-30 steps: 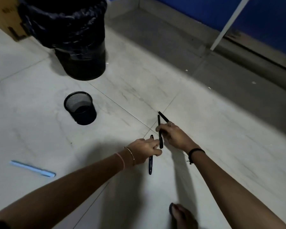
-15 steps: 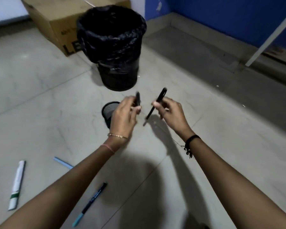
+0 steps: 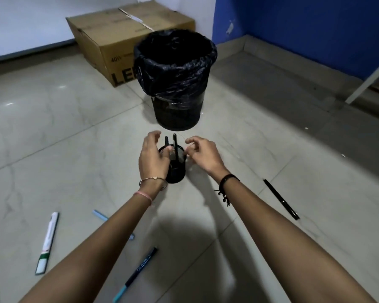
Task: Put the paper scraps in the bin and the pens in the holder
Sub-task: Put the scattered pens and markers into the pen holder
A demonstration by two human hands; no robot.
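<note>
Both black pens held half a second ago have been released and are now seen standing upright, side by side, in the small black mesh pen holder (image 3: 176, 169), their tops (image 3: 170, 142) rising above its rim. In the head view, the left hand (image 3: 154, 158) is held just beside the holder on its left, fingers spread apart and empty, with part of the holder covered by it; a thin gold bracelet and a pink band are worn at that wrist. The right hand (image 3: 202, 155) is held just to the right of the holder, fingers loosely curled and parted, nothing being gripped; a black cord band is worn at its wrist. Beyond the holder, the black round bin lined with a black plastic bag (image 3: 176, 82) is placed on the pale tiled floor (image 3: 53, 132), and a brown cardboard box (image 3: 109, 38) is set behind it against the wall. Other pens are left lying on the floor: a long black pen (image 3: 281, 201) to the right of the right forearm, a white pen with a green band (image 3: 46, 243) far to the left, a light blue pen (image 3: 101, 216) partly hidden beneath the left forearm, and a dark pen with a teal tip (image 3: 136, 274) between the two forearms. No paper scraps can be made out with certainty.
</note>
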